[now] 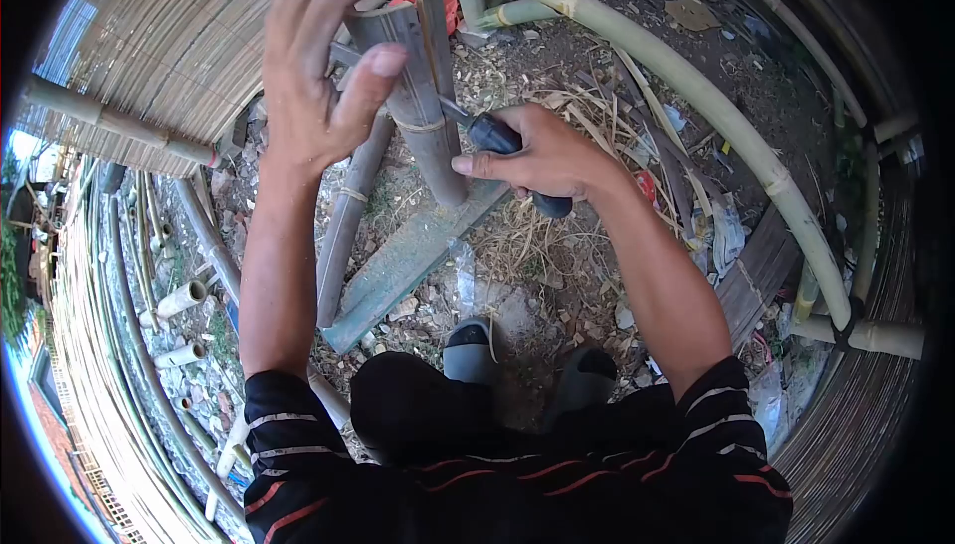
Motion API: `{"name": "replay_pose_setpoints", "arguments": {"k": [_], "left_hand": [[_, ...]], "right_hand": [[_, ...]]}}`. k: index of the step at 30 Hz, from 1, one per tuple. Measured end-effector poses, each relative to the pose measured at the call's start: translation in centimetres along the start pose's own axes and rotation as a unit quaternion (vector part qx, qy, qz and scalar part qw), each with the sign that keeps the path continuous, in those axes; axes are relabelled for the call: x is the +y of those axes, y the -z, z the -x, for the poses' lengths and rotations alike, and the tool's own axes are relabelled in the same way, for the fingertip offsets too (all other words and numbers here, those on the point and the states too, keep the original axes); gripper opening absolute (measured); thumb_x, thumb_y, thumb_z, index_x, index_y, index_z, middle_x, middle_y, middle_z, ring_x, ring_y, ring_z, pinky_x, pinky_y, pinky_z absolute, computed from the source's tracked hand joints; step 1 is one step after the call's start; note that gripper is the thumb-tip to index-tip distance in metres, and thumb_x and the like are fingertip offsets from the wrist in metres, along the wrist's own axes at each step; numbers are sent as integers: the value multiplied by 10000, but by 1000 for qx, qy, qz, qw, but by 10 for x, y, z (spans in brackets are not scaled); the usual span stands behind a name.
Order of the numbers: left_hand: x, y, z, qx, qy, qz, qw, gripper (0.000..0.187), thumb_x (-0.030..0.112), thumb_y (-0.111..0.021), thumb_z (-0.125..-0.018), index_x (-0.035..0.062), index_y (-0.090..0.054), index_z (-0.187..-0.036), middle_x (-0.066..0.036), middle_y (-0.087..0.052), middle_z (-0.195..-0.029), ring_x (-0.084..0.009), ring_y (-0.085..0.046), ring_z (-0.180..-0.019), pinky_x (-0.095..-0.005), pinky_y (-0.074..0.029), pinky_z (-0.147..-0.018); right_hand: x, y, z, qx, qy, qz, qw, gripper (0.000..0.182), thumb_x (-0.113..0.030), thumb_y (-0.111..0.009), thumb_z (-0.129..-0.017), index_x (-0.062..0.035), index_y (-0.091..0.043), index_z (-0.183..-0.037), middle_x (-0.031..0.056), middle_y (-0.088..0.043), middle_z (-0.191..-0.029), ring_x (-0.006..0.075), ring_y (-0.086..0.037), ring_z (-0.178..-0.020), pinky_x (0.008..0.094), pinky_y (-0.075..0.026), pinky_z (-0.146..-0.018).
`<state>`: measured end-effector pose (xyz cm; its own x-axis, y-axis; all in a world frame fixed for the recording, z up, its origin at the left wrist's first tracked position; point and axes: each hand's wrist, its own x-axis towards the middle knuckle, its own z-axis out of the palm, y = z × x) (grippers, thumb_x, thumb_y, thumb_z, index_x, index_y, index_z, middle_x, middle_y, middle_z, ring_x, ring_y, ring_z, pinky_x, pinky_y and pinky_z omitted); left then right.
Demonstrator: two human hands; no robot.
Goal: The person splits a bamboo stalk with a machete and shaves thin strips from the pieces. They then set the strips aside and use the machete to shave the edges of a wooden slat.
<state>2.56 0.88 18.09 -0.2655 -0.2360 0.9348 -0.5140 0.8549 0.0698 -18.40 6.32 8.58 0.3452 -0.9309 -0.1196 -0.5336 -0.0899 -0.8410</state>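
Observation:
A grey-brown bamboo pole (436,161) stands tilted in front of me, its upper end split apart. My right hand (545,153) is wrapped round the black handle of a knife (489,133). The knife's narrow metal blade passes across the split, and part of it shows again on the far left side by my left thumb. My left hand (323,72) is raised beside the split top, fingers stretched and thumb apart, with nothing held. The pole's lower end rests over a weathered greenish plank (403,261).
Another bamboo length (348,211) lies left of the plank. A thick pale bamboo rail (686,72) curves past on the right. Wood chips and shavings (537,246) cover the ground around my grey shoes (471,353). A bamboo-slat screen (169,47) stands at the upper left.

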Motion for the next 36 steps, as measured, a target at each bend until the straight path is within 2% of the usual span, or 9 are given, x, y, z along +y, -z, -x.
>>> {"name": "replay_pose_setpoints", "arguments": {"k": [3,5,6,9,12,20,23,32,36], "left_hand": [[4,-5,-2,-145,-87,-90,981,263,324,-701,-915,62,-714,-940,-92,-651,-755,-281,-614,-757,-373,-472,-697],[-2,-14,-1,-180,-75,-114,974,250,302,-704,-915,63,-728,-987,-80,-658,-746,-255,-608,-694,-366,-479,-626],[-5,-20,-2,-148,-97,-121,977,237,290,-730,-889,72,-732,-982,-67,-646,-712,-246,-592,-640,-364,-464,-588],[1,-32,-8,-136,-69,-138,979,318,392,-775,-843,104,-762,-978,-53,-635,-659,-204,-605,-610,-334,-476,-589],[10,-31,-15,-159,-39,-143,976,236,210,-719,-890,42,-651,-738,-148,-600,-625,-333,-603,-586,-428,-457,-570],[-3,8,-1,-83,33,-163,983,194,206,-714,-903,43,-713,-798,-161,-612,-608,-325,-605,-519,-397,-447,-499],[-7,14,2,-84,5,-152,985,165,211,-719,-902,54,-754,-868,-167,-634,-632,-293,-624,-513,-367,-452,-494],[-18,1,8,-72,151,-72,983,196,187,-748,-896,-9,-756,-898,-59,-643,-641,-50,-492,-532,-250,-374,-480],[-25,1,11,-55,194,-117,972,230,221,-771,-887,-6,-762,-926,36,-557,-610,-35,-359,-536,-242,-262,-471]], "right_hand": [[-18,-11,12,-163,-52,-155,973,572,-504,-770,-817,36,-661,-970,115,-667,-713,195,-659,-603,395,-547,-614],[-21,-26,16,-6,-95,-152,984,511,-461,-800,-811,15,-620,-858,82,-612,-638,196,-617,-536,350,-507,-508],[10,-41,2,130,13,3,991,387,-323,-765,-830,33,-625,-890,125,-630,-654,253,-636,-575,391,-507,-562],[0,-43,7,172,-35,11,984,264,-206,-710,-812,29,-627,-900,154,-636,-669,293,-652,-618,412,-503,-609],[8,-55,-1,212,-22,28,977,227,-170,-676,-792,25,-633,-902,187,-647,-679,336,-665,-635,420,-512,-614],[-18,-76,-24,224,33,95,969,254,-134,-657,-791,27,-649,-987,223,-659,-678,366,-706,-683,439,-572,-656],[-11,-53,-35,174,34,290,940,243,-79,-622,-832,16,-633,-1055,254,-709,-850,410,-720,-777,520,-576,-684],[19,-66,-6,202,71,-27,976,299,-269,-739,-812,3,-634,-876,111,-640,-669,256,-618,-612,380,-486,-616],[145,-156,-8,46,-94,-23,994,252,-212,-670,-805,20,-651,-903,230,-694,-832,383,-699,-809,465,-539,-741]]}}
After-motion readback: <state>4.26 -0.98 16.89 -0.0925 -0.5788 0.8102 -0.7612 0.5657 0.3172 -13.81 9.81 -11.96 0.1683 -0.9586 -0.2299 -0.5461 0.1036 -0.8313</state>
